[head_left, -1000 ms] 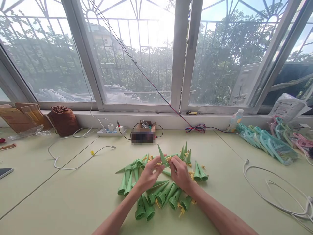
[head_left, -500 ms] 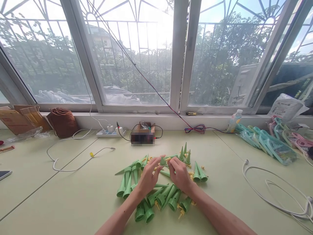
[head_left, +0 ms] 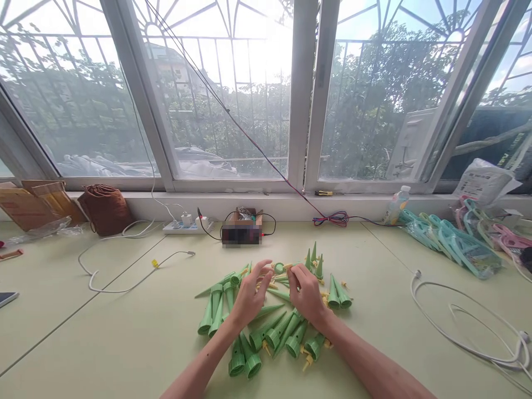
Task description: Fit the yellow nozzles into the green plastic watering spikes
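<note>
Both my hands meet over a heap of green plastic cone spikes (head_left: 266, 327) on the pale green table (head_left: 124, 343). My left hand (head_left: 248, 296) and my right hand (head_left: 306, 292) pinch one green cone (head_left: 279, 269) between their fingertips, its round open end facing me. A small yellow piece (head_left: 288, 266) shows at my right fingertips beside the cone's mouth. More yellow pieces (head_left: 307, 361) lie scattered among the cones. A few cones (head_left: 319, 267) stand upright behind my right hand.
A white cable (head_left: 469, 327) loops at the right, another white cable (head_left: 124, 277) at the left. A power strip (head_left: 185, 226) and a small box with wires (head_left: 242, 230) sit by the sill. Teal and pink clips (head_left: 457, 244) lie far right; a brown bag (head_left: 106, 208) far left.
The held cone has been turned from tip-up to lying with its open end toward me, and both hands have lowered slightly toward the heap.
</note>
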`<state>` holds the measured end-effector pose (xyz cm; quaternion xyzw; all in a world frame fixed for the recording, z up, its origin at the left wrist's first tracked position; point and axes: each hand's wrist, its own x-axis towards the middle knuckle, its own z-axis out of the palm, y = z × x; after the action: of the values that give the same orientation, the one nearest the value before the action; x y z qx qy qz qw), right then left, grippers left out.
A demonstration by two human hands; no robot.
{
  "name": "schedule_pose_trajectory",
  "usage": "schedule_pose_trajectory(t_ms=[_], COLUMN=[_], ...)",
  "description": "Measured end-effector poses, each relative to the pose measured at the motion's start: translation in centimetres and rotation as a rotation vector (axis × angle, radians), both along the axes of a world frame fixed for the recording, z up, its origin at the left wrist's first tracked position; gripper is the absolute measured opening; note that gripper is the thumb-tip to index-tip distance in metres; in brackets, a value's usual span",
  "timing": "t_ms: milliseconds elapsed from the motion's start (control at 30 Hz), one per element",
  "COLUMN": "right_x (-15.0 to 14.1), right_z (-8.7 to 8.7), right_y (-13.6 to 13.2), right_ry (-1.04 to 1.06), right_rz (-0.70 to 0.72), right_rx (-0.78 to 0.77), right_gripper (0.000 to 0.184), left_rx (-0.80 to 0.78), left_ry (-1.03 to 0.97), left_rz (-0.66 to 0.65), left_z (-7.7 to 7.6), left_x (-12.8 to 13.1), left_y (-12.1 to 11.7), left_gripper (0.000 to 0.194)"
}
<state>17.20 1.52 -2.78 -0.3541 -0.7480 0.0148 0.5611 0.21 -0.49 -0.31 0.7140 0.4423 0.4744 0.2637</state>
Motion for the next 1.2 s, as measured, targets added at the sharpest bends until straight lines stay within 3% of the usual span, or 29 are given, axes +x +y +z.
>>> schedule_pose_trajectory(t_ms=[333,567,933,1200], right_x=[-0.5,-0.3,-0.1,0.0], right_z=[-0.2,0.1,-0.2,0.0], right_y=[-0.4,-0.4,-0.6,-0.5], right_ry=[-0.013,-0.037,-0.086,-0.117], right_rz=[0.092,0.127,0.132,0.146], right_rx=[0.016,0.008,-0.053,-0.082], right_gripper=[0.028,0.030,0.032,0.031], left_rx=[-0.276,-0.393,-0.171,0.003], left_ry=[-0.230,-0.368,-0.303,-0.161], left_rz=[-0.132,-0.195,-0.148,-0.071], left_z=[1.6,1.1,0.9,-0.8], left_x=[0.4,0.1,0.2,-0.3], left_y=[-0.6,-0.3,-0.2,0.6], left_gripper=[0.037,0.040,0.027,0.019])
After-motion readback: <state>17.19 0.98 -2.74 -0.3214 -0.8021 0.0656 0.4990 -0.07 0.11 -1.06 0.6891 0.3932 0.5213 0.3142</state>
